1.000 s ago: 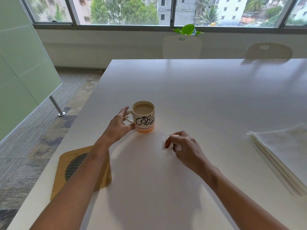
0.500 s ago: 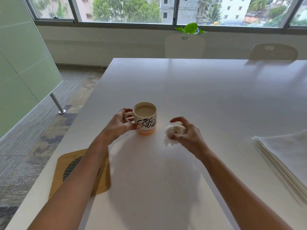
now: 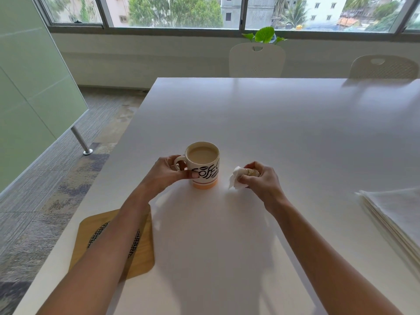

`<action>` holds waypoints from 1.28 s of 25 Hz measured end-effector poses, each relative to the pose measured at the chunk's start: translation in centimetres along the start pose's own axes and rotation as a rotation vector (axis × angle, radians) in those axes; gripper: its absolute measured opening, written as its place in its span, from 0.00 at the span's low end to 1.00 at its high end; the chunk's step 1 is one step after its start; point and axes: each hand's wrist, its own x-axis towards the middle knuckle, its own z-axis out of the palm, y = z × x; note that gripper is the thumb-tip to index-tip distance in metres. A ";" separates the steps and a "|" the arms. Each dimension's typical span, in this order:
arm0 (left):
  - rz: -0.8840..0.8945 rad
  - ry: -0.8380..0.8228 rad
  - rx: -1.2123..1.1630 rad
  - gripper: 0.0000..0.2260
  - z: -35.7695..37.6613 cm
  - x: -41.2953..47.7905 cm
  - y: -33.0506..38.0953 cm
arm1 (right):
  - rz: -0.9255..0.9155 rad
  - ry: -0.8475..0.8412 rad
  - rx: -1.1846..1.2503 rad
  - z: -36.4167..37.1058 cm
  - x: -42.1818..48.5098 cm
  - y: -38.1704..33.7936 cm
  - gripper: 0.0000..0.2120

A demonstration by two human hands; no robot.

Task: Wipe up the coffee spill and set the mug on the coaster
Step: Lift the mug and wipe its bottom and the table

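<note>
The mug (image 3: 203,165) is standing upright on the white bench (image 3: 272,123) just left of frame centre, holding pale milky coffee close to the rim. It is bearing black lettering and an orange band at the base. The left hand (image 3: 164,175) is gripping its handle, fingers (image 3: 192,175) closing round the loop with the thumb pressing against the mug wall; the forearm is running down toward the lower left of the frame. The right hand (image 3: 261,180), just right of the mug and apart from it, is pinching a crumpled white tissue (image 3: 238,178), fingers curling tight around it; a brownish stain is showing on the wad. The wooden coaster (image 3: 143,255) is lying at lower left near the bench edge, partly hidden by the left forearm, well apart from the mug. A stack of white napkins (image 3: 395,214) is sitting at the right edge.
</note>
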 end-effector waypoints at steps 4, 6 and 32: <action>0.028 -0.070 -0.024 0.14 -0.3 0.3 0.5 | 0.026 -0.005 0.148 0.4 0.1 -0.4 0.10; 0.043 -0.088 -0.037 0.12 -0.3 0.3 0.7 | 0.029 -0.001 0.182 0.7 0.1 -0.5 0.11; 0.263 -0.076 -0.118 0.10 -2.0 0.6 3.4 | 0.136 0.009 0.395 0.8 1.0 -0.7 0.13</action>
